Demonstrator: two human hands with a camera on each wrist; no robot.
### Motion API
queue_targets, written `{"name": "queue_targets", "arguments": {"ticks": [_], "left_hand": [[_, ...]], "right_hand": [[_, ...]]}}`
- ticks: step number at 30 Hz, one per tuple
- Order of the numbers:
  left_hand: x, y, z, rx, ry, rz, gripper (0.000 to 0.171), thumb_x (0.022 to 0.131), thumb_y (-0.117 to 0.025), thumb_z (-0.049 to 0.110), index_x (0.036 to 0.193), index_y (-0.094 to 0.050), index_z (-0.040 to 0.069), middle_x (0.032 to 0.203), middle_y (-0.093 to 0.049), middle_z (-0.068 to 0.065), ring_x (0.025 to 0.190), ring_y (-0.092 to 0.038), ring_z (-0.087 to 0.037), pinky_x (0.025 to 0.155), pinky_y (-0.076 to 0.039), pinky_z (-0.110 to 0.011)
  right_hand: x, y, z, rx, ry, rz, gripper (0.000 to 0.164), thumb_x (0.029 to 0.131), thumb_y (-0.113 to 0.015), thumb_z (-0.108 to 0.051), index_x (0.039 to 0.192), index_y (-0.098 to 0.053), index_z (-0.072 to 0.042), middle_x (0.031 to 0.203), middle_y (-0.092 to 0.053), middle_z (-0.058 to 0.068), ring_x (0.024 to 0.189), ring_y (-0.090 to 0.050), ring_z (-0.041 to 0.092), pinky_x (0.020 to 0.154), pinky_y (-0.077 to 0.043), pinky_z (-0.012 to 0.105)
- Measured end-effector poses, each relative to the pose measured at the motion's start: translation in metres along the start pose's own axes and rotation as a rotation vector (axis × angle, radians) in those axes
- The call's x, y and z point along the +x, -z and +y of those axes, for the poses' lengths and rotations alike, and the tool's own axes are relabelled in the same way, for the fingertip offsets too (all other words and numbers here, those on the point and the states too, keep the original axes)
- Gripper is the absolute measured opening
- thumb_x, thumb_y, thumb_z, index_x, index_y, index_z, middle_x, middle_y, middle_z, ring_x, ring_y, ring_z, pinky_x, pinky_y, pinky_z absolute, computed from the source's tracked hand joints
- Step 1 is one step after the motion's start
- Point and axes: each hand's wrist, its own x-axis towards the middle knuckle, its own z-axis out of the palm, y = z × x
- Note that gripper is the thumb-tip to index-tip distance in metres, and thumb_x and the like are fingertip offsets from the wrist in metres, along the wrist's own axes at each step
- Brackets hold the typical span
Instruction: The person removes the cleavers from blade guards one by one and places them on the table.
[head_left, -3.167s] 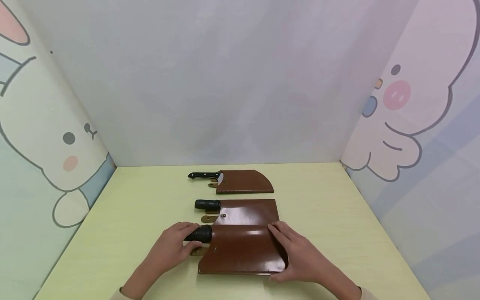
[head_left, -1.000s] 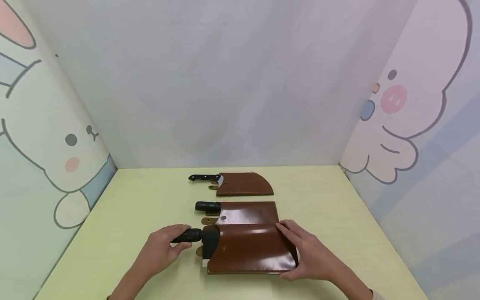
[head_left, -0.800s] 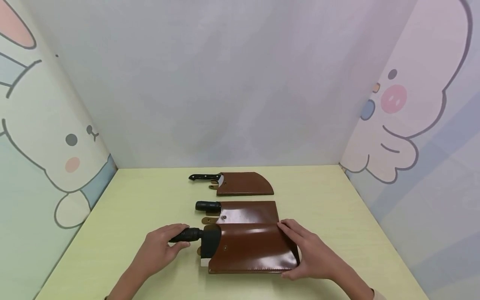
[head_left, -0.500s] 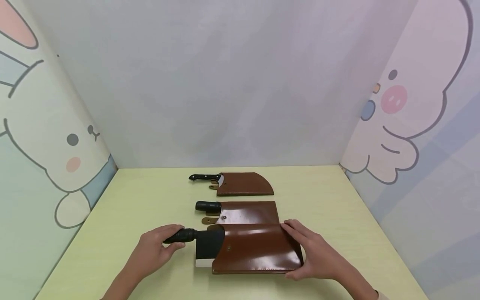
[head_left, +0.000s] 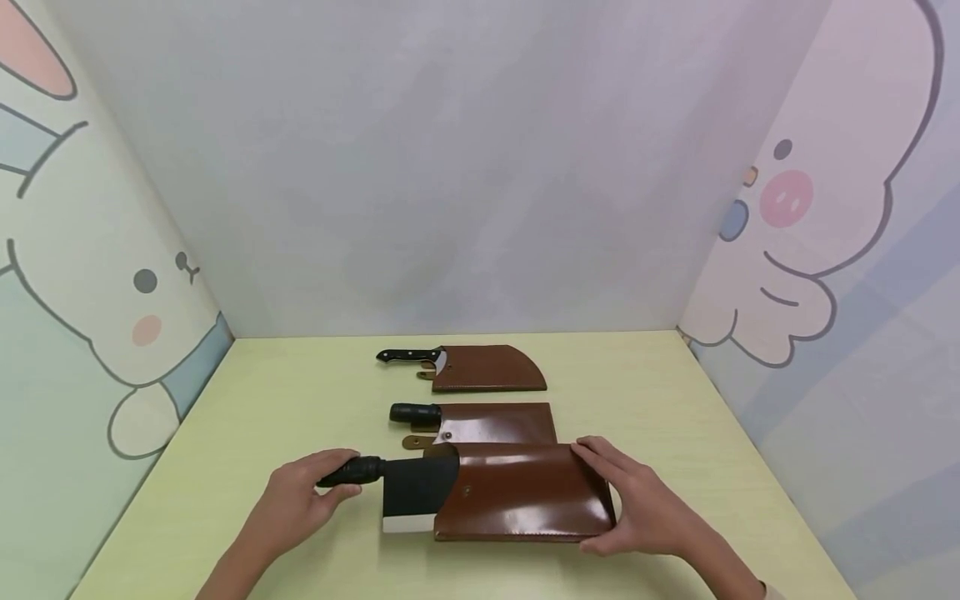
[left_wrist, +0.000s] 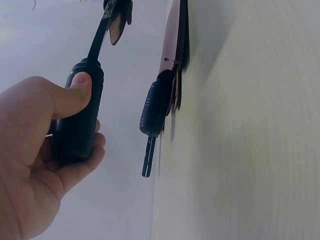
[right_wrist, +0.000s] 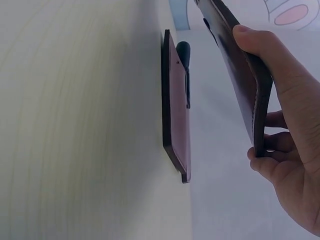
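Brown sheath, black handle, black blade with silvery edge, pale yellow tabletop, seemingly faintly grained

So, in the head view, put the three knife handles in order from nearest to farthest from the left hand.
1. Front handle: held in the left hand.
2. Middle handle: beyond the hand and to its right.
3. Back handle: farthest off, left of the back cover.

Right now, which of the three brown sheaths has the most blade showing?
The nearest sheath, in the right hand: a broad dark blade sticks out. The farthest sheath shows only a sliver; the middle sheath, none I can see.
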Motion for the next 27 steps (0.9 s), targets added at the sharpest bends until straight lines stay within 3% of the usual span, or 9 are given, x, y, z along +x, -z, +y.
{"name": "queue_targets", "arguments": {"ticks": [11, 27], "left_hand": [[-0.003, 0.002, -0.010, -0.015, 0.003, -0.029, 0.042, 0.071, -0.093, 0.020, 0.110, -0.077, 0.013, 0.104, -0.077, 0.001, 0.090, -0.075, -0.020, 0.073, -0.061, -0.038], [-0.006, 0.014, -0.025, -0.034, -0.017, -0.032, 0.042, 0.071, -0.093, 0.019, 0.109, -0.077, 0.014, 0.102, -0.077, 0.003, 0.086, -0.074, -0.016, 0.064, -0.056, -0.028]], "right_hand": [[-0.004, 0.003, 0.004, 0.044, -0.031, -0.047, 0.118, 0.054, -0.099, -0.051, 0.153, -0.047, -0.015, 0.150, -0.048, -0.002, 0.124, -0.059, 0.016, 0.090, -0.058, 0.035], [-0.016, 0.011, 0.010, 0.037, -0.091, -0.055, 0.115, 0.053, -0.099, -0.053, 0.151, -0.050, -0.018, 0.149, -0.050, -0.003, 0.123, -0.060, 0.015, 0.087, -0.058, 0.036]]}}
